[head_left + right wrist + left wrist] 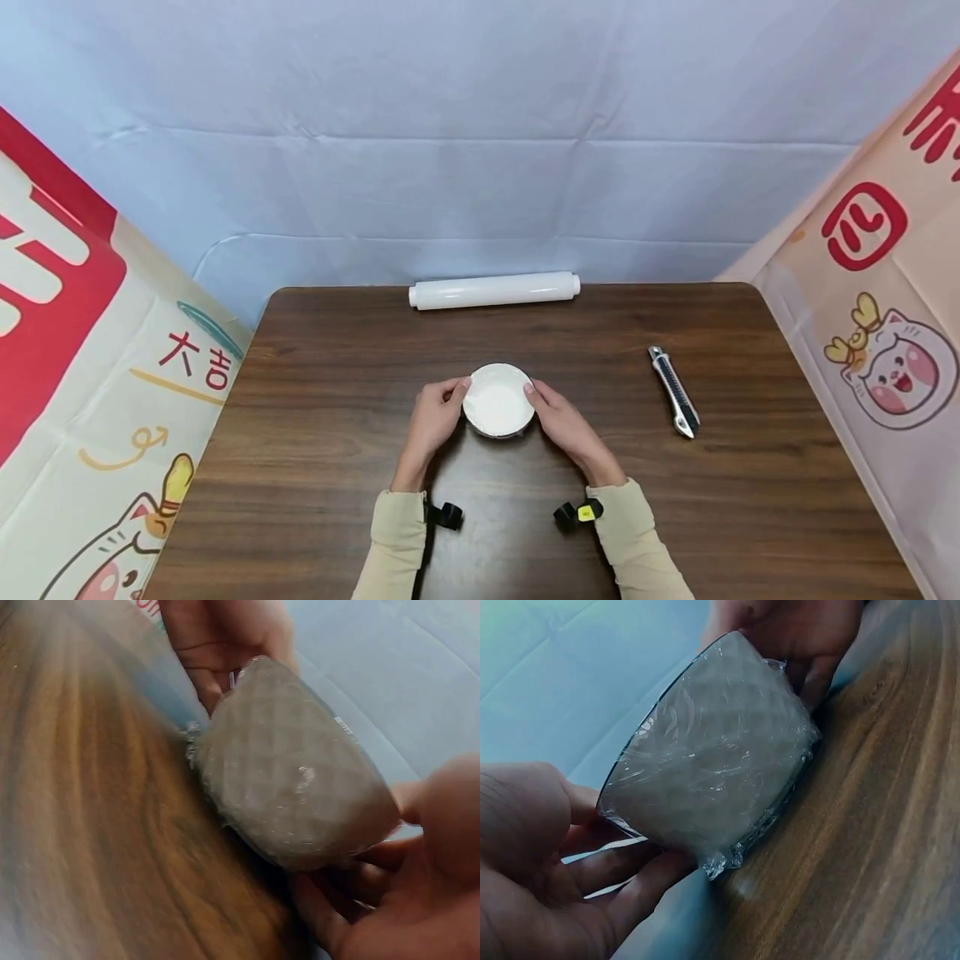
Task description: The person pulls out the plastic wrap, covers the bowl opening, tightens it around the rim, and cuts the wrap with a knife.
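A white bowl (498,402) with a dark rim is held between both hands over the middle of the table. Clear plastic wrap (720,866) covers its quilted outer side and bunches up near the base in the left wrist view. My left hand (437,417) grips the bowl from the left, thumb at the rim and fingers beneath. From the right, my right hand (564,421) grips it the same way, its thumb on the rim. The bowl's patterned wall (292,765) also shows in the right wrist view.
A white roll of plastic wrap (495,290) lies along the back edge of the brown wooden table (322,467). To the right of the hands is a utility knife (673,392). A pale cloth backdrop (480,150) hangs behind, with printed cloths at both sides.
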A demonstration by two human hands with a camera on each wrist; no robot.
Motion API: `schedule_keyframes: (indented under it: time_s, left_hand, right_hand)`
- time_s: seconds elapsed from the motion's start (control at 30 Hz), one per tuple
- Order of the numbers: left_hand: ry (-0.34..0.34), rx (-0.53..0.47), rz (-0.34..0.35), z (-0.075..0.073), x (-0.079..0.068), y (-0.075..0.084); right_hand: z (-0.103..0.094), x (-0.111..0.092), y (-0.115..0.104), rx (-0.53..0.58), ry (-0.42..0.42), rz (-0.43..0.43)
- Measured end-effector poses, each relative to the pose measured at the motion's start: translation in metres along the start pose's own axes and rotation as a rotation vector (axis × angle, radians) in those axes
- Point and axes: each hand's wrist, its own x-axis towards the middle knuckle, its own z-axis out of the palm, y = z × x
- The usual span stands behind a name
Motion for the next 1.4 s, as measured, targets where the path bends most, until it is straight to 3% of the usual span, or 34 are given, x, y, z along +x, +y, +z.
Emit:
schedule_keyframes:
  time_s: [0.3, 0.57, 0.67, 0.8, 0.93, 1.1, 1.2, 1.3, 1.4]
  left_hand:
    - [0.076, -0.001, 0.032, 0.001, -0.001, -0.005]
    - [0.133, -0.114, -0.027, 0.002, -0.005, -0.008]
    - [0.153, -0.037, -0.073, 0.000, -0.017, -0.003]
    - [0.088, 0.068, -0.195, -0.007, -0.035, 0.009]
    - [-0.036, -0.043, -0.293, -0.007, -0.037, 0.015]
    - [-0.095, -0.166, -0.296, 0.001, -0.022, 0.014]
    - [-0.137, -0.164, -0.283, 0.004, -0.016, 0.014]
    - [-0.165, -0.166, -0.282, 0.004, -0.013, 0.015]
    - [-0.142, -0.121, -0.265, 0.003, -0.012, 0.016]
  right_hand:
    - [0.008, 0.002, -0.004, 0.074, 0.043, -0.037]
    - [0.013, -0.005, -0.016, 0.050, 0.132, 0.001]
    - [0.012, -0.007, -0.017, 0.091, 0.158, 0.024]
    - [0.008, -0.005, -0.016, 0.150, 0.193, 0.032]
    - [0.007, 0.001, -0.017, 0.146, 0.215, 0.002]
    - [0.010, 0.007, -0.019, 0.041, 0.216, 0.009]
    - [0.010, 0.008, -0.021, -0.021, 0.206, 0.031]
    - [0.009, 0.009, -0.019, 0.044, 0.171, 0.033]
    - [0.007, 0.010, -0.016, 0.146, 0.126, 0.019]
